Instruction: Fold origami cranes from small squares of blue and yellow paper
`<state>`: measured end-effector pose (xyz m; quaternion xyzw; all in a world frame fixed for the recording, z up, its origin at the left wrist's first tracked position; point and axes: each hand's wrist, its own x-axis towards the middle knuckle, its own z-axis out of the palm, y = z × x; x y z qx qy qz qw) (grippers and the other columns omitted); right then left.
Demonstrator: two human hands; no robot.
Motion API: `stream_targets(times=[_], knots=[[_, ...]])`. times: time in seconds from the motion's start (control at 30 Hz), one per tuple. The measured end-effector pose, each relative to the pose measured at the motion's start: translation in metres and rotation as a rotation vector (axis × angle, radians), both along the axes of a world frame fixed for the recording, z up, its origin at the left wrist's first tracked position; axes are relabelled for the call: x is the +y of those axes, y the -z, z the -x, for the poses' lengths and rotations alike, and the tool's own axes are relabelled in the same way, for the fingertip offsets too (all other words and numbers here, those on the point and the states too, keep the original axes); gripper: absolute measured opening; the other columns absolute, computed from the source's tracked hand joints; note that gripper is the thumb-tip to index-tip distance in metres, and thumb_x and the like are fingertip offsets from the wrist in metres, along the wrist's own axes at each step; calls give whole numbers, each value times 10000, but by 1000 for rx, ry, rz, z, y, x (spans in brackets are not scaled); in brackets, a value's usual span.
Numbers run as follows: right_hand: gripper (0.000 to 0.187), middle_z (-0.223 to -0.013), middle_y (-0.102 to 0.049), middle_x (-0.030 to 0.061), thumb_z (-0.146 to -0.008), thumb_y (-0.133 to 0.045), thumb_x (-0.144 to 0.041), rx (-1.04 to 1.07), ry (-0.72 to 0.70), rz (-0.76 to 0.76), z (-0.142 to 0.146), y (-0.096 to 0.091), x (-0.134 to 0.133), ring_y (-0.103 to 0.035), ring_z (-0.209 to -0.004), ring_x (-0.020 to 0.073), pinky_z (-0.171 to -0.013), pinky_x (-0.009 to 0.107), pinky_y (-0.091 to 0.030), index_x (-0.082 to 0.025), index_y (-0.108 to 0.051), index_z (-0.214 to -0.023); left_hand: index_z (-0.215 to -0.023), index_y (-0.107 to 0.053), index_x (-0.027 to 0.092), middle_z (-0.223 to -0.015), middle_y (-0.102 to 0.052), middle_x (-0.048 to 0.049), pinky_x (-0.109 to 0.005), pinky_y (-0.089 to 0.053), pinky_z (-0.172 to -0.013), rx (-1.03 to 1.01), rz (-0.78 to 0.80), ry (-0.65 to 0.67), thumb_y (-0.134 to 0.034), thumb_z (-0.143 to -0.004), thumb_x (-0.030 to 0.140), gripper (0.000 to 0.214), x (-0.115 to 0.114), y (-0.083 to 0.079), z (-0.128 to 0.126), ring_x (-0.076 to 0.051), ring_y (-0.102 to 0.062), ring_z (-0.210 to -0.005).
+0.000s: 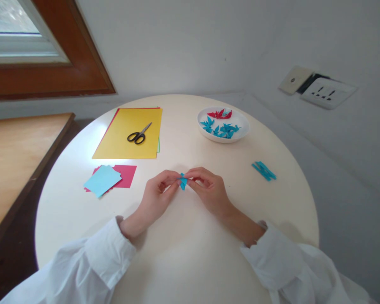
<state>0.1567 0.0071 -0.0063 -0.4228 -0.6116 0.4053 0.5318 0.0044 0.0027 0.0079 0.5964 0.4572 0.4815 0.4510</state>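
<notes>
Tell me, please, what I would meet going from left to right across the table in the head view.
Light blue paper square → black-handled scissors → held blue paper → white dish → blue strips.

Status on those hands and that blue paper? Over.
Left hand, right hand: both pinching blue paper. Scissors: apart, on yellow sheet, not in the way.

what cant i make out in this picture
All in the head view:
Folded blue paper: sides hidden by the fingers of the left hand and right hand.
Pink paper: partly covered by light blue paper.
Blue figures: crowded, too small to count.
Window: cut off by picture edges.
</notes>
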Motion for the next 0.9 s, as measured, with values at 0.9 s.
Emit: stream_targets(times=[0.9], knots=[[119,-754,-696,29,-665,-682,-279,100,15,227,3,-2,3,-639,-723,156,-654,268,-515,-182,-677,-733,-827,-517,171,-574,-599,15,-188,-310,-455,-70,61,58,-639,-768,382,251,-1,2,0,-94,-508,-508]])
